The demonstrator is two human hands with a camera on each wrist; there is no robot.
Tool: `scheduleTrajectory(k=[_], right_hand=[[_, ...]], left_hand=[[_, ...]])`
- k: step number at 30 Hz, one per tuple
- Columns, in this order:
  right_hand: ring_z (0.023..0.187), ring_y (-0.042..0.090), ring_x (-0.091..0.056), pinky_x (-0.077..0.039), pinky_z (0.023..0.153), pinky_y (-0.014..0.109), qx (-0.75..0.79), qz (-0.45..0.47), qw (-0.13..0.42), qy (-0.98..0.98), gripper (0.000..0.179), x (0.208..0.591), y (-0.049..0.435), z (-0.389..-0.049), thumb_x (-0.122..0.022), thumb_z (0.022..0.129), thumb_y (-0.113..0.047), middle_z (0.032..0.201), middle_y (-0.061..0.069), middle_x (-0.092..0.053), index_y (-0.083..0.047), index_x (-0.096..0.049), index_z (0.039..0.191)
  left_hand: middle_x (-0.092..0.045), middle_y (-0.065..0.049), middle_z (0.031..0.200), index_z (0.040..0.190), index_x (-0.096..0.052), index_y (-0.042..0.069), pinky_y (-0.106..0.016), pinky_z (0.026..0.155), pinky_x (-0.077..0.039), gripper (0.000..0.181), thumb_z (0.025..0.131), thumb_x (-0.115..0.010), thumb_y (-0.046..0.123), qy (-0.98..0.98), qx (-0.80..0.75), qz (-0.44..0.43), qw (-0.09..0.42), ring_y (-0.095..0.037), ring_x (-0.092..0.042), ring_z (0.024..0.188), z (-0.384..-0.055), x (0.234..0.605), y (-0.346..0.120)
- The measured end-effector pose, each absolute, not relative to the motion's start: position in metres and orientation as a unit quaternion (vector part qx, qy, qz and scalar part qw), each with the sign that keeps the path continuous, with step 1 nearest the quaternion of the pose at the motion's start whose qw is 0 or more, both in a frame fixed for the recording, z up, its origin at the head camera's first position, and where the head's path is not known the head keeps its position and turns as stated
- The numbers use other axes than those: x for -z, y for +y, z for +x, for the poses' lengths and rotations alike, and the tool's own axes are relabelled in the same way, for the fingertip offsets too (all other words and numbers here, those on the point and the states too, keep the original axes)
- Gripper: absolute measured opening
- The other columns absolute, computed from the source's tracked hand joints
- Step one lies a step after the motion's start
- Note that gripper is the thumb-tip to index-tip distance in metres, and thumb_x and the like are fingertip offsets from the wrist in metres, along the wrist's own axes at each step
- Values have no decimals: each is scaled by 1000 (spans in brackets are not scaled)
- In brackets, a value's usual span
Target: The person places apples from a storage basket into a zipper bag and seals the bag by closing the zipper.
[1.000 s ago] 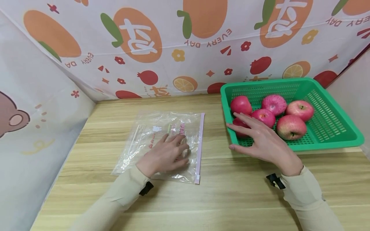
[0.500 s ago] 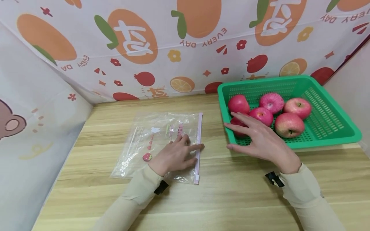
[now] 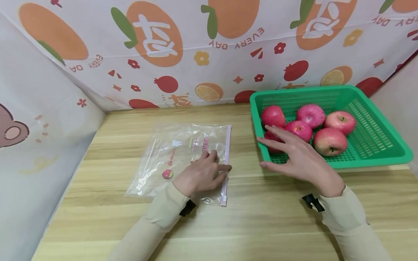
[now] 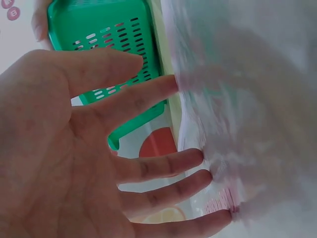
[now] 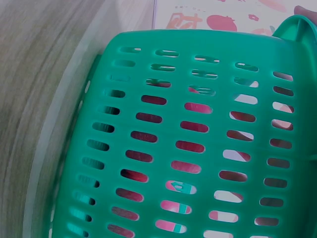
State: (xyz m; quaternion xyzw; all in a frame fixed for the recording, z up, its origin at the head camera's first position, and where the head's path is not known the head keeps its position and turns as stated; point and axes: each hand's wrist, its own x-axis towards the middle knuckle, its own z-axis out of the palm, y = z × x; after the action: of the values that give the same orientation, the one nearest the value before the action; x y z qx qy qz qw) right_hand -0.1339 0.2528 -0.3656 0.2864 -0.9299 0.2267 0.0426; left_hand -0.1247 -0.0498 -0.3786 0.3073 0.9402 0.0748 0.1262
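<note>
A clear zip bag with pink prints and a lilac zip strip lies flat on the table. My left hand rests on its right part, the index finger extended across the zip strip. In the left wrist view, the fingertips touch the bag's film with the fingers spread. My right hand lies over the near left corner of a green basket, fingers spread and holding nothing. Several red apples sit in the basket; one apple is partly hidden beneath those fingers.
The wooden table backs onto a fruit-print cloth. A pale cloth with a bear print hangs at the left. In the right wrist view, the slotted basket wall fills most of the frame.
My left hand has slid right across the bag, and its index finger now crosses the zip strip. A strawberry print is uncovered. My right hand keeps its place on the basket.
</note>
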Motion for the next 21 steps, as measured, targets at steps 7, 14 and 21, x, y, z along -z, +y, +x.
scheduleTrajectory(k=[7, 14, 21], right_hand=[[147, 31, -37, -55, 100, 57, -224, 288, 52, -930, 70, 367, 253, -133, -76, 86, -58, 160, 5, -41, -33, -55, 147], [149, 27, -36, -50, 108, 55, -229, 295, 54, -926, 69, 367, 250, -138, -75, 86, -60, 160, 2, -41, -35, -55, 147], [149, 28, -36, -45, 114, 56, -215, 288, 41, -932, 69, 365, 253, -137, -74, 86, -61, 160, 3, -42, -34, -55, 147]], left_hand=[[-58, -14, 111, 124, -69, 17, -44, 74, -59, 30, 104, -56, 34, 941, -90, 296, 137, -28, -55, 93, -127, 375, -51], [-65, -4, 92, 94, -74, 10, -45, 80, -59, 26, 103, -58, 28, 939, -57, 335, 49, -24, -65, 86, -130, 376, -53], [-62, -6, 82, 84, -73, 5, -39, 63, -58, 15, 97, -66, 10, 937, -64, 344, 17, -21, -62, 69, -132, 372, -53]])
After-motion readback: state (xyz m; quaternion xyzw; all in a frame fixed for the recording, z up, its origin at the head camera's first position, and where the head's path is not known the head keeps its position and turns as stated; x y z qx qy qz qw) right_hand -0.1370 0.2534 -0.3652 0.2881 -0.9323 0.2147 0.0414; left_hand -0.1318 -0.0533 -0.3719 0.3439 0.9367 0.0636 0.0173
